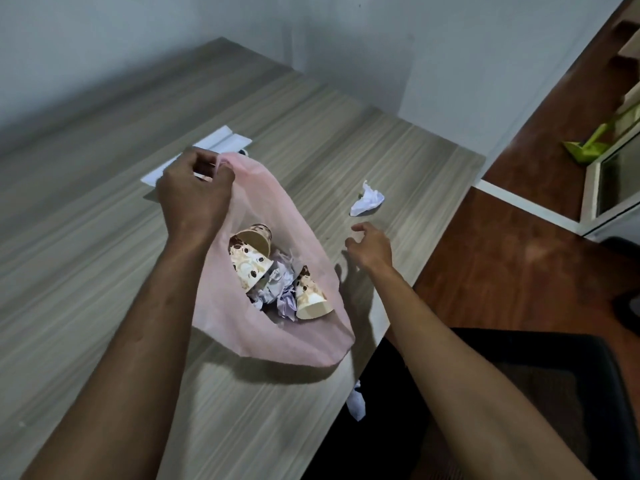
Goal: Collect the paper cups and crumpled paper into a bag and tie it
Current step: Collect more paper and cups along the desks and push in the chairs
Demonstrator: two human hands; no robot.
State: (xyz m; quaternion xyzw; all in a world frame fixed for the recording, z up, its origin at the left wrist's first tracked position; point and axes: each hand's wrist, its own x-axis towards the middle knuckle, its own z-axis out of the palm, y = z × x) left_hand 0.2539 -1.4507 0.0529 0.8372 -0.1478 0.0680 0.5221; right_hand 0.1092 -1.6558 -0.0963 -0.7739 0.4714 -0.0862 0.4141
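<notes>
A translucent pink bag (294, 341) lies open on the wooden table (86, 271). Inside it are patterned paper cups, one (249, 258) near the left side and one (310, 296) to the right, with crumpled paper (277, 289) between them. My left hand (194, 192) is shut on the bag's far rim and holds it up. My right hand (370, 245) hovers open over the table, just short of a white crumpled paper ball (367, 199) near the right edge. Another crumpled paper (356, 400) sits at the table's near right edge.
White folded paper sheets (221, 142) lie behind the bag, partly hidden by my left hand. The table's right edge drops to a brown floor. A black chair (536, 375) stands at the lower right. A green dustpan (588, 148) leans at the far right.
</notes>
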